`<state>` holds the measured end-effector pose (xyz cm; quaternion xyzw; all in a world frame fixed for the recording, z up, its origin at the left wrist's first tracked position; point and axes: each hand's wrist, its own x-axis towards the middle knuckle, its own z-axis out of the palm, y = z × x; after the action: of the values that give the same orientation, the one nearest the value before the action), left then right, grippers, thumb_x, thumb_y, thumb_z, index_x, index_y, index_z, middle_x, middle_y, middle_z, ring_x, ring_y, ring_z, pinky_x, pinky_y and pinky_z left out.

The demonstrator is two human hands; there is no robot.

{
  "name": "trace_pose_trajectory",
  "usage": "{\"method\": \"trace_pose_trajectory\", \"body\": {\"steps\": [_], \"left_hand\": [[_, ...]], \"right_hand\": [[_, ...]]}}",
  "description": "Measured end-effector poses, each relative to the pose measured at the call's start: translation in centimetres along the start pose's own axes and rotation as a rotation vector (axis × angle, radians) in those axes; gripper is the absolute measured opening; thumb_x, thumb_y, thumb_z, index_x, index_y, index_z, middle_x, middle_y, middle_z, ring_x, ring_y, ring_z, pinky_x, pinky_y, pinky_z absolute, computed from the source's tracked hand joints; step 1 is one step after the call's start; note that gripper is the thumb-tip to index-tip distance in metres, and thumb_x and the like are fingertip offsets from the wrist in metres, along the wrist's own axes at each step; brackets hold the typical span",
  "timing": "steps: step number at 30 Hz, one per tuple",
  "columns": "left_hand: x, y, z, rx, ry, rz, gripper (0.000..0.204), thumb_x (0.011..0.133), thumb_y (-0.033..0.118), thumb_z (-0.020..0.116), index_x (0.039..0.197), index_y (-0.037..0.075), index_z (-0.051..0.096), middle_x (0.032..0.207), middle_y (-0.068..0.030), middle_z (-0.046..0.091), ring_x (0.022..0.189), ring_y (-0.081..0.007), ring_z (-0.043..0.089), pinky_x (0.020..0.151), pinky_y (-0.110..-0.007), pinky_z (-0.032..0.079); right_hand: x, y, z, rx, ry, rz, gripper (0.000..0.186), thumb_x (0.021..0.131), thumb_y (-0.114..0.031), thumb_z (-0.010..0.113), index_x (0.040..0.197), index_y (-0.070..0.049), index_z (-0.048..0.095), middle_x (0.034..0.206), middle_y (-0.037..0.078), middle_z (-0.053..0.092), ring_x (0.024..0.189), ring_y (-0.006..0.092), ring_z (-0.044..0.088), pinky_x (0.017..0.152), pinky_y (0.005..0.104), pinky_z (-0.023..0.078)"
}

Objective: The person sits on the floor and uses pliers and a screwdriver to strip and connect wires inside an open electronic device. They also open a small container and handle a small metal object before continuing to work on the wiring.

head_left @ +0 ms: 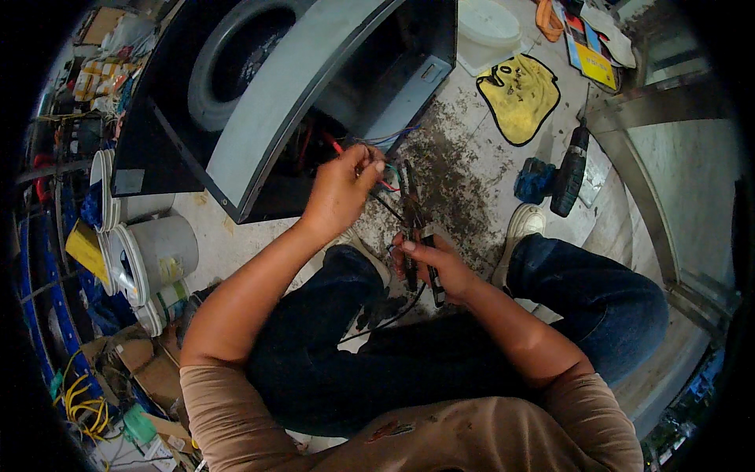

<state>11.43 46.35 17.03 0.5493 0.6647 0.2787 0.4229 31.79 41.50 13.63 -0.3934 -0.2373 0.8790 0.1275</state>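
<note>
Leaning in front of me is a large dark metal housing with a grey curved panel and a round opening. Thin coloured wires come out of its open side. My left hand is at that opening, thumb and fingers pinched around wires; a red piece pokes out behind the knuckles. Closer to me and to the right, my right hand grips a black-handled, pliers-like tool, its narrow end pointing up toward the wires. A black cable runs between the hands; its exact hold is hidden.
Dark debris is scattered on the floor beside the housing. To the right lie a yellow cloth, a cordless drill and a blue bundle. White buckets and a shelf rack stand left. A metal frame borders the right.
</note>
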Motion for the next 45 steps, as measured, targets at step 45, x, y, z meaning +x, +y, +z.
{"method": "trace_pose_trajectory", "body": {"steps": [45], "left_hand": [[-1.2, 0.5, 0.9, 0.465, 0.103, 0.338, 0.016, 0.086, 0.011, 0.060, 0.095, 0.002, 0.052, 0.083, -0.0178, 0.062, 0.073, -0.0362, 0.062, 0.062, -0.041, 0.049]], "right_hand": [[-0.9, -1.1, 1.4, -0.157, 0.023, -0.058, 0.044, 0.085, -0.036, 0.061, 0.117, -0.008, 0.050, 0.094, 0.002, 0.060, 0.080, 0.0108, 0.055, 0.065, 0.0237, 0.035]]}}
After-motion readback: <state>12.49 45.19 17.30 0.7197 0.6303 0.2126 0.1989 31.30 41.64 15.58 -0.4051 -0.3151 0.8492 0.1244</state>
